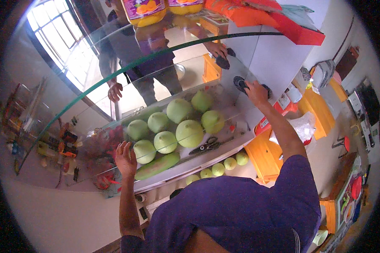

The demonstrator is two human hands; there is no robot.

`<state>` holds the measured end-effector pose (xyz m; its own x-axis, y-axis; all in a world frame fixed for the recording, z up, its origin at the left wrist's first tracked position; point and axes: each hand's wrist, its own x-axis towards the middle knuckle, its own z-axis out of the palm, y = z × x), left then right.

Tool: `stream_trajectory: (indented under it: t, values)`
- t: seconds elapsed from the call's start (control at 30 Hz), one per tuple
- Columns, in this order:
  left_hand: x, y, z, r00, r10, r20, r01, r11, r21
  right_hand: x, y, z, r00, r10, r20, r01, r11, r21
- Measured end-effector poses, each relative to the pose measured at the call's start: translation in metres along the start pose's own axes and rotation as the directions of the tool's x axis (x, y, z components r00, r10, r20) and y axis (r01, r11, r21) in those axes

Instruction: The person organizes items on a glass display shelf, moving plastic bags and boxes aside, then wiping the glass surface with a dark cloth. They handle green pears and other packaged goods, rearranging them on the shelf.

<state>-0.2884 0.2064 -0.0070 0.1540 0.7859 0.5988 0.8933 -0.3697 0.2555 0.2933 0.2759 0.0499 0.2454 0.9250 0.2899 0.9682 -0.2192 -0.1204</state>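
where the pale side panel (pixel 274 55) stands to the right of the mirror-like back pane (pixel 194 80), the right hand (pixel 256 92) bends its fingers over a dark cloth (pixel 240 83) (a rag, perhaps; too little shows to be sure) and grasps it against that panel. the cloth lies directly beneath the fingers and juts out on both sides of them, its longer axis running from upper left to lower right. the right hand is plainly the nearer one; the left hand (pixel 126 159) is well apart from the cloth, off to the left, fingers loosely parted, with nothing visible in its grasp. whether it touches glass cannot be told.

counted by apparent size: one curved glass shelf (pixel 240 35) above; one long green gourd (pixel 158 165), slanting up to the right, on the lower shelf (pixel 236 141); eight round green gourds (pixel 189 133) in two rows of four (the back row looks like a reflection of the front); one pair of dark scissors (pixel 204 146) just beside the front row; and five smaller-looking round gourds (pixel 218 169) lower down, beyond the shelf's front edge.
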Motion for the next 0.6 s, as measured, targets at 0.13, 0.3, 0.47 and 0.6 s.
stream_trajectory:
  t: [0.13, 0.3, 0.47, 0.6]
  values:
    - [0.003, 0.004, 0.001, 1.000, 0.025, -0.018, -0.024, 0.999, 0.045, 0.031, -0.005, -0.020, 0.942, 0.158, -0.297, -0.137, 0.987, 0.089]
    - [0.001, 0.003, -0.001, 0.999, 0.032, -0.009, -0.030, 0.987, 0.160, 0.024, -0.009, -0.029, 0.973, -0.124, -0.196, 0.098, 0.986, -0.135]
    - [0.006, 0.011, 0.000, 0.996, 0.085, -0.006, -0.083, 0.987, 0.134, 0.037, 0.043, 0.025, 0.933, -0.322, -0.159, 0.305, 0.945, -0.122]
    - [0.005, 0.017, -0.004, 0.997, 0.075, 0.001, -0.075, 0.989, 0.125, 0.050, 0.007, 0.058, 0.930, -0.077, -0.359, 0.109, 0.992, 0.067]
